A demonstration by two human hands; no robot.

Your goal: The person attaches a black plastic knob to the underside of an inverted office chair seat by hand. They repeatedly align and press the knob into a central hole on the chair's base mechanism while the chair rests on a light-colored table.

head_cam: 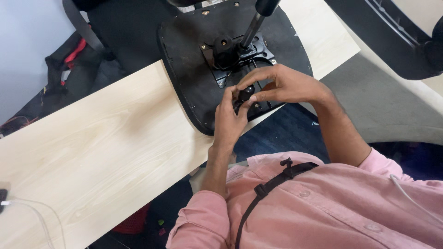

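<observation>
Head view: pale wooden table (pixel 92 152) carries an upturned black chair seat (pixel 194 69), its gas-lift column (pixel 254 25) pointing up-right; left hand (pixel 229 120) and right hand (pixel 281 85) pinch a small black knob (pixel 245 93) above the seat's near edge.

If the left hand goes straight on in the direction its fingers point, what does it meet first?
Probably the small black part that the left hand already touches, then the black knob on the metal mechanism plate; depth is unclear.

No packages, labels, signs or screens visible anywhere in the head view.
</observation>
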